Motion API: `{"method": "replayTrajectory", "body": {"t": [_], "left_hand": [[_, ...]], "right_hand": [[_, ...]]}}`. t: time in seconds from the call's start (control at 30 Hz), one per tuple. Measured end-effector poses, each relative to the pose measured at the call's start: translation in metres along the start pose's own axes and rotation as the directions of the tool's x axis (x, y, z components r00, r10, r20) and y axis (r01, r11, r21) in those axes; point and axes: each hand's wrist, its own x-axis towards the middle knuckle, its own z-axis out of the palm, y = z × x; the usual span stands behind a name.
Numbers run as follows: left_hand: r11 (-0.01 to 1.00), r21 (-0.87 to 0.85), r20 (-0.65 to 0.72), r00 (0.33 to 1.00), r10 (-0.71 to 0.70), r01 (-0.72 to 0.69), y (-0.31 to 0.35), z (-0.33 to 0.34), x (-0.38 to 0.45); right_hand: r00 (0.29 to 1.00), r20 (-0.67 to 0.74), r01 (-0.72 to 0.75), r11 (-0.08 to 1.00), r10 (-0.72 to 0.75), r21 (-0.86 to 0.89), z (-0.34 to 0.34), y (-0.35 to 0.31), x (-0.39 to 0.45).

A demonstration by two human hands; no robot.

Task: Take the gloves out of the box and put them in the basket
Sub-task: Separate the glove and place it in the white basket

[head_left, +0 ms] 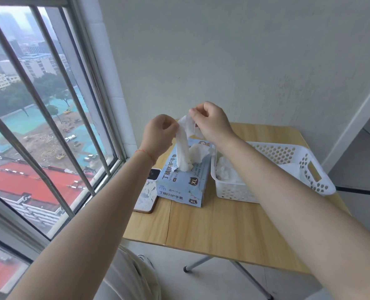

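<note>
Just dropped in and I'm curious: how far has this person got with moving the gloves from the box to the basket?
Partway. Some white gloves already lie in the basket. In hand: the left hand and right hand both pinch a glove that trails up out of the box, lower end at the opening. Left: dropping it in the basket, then the tuft showing in the opening; how many more are inside is hidden.

There was one box, one basket, one phone, one surface and two hands: left, right.
</note>
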Motion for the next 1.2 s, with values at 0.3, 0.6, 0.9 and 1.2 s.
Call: {"method": "replayTrajectory", "body": {"t": [0.3,0.6,0.9,1.2], "left_hand": [[0.856,-0.513,-0.043,0.995,-0.089,0.054,0.044,-0.008,0.006],[0.884,-0.466,0.010,0.999,0.051,-0.040,0.083,-0.001,0.002],[0.912,-0.298,0.374,0.913,-0.161,0.282,0.040,0.020,-0.013],[0.952,-0.268,0.281,0.957,-0.068,0.146,0.035,0.026,-0.023]], "right_hand": [[0.997,0.035,-0.071,0.997,0.070,0.013,-0.005,-0.002,-0.007],[0.999,-0.046,0.008,0.978,0.002,0.211,-0.032,-0.030,-0.015],[0.975,-0.108,-0.178,0.975,0.193,0.135,-0.042,-0.009,-0.018],[0.983,-0.065,-0.171,0.985,0.170,0.002,-0.042,-0.008,-0.020]]}}
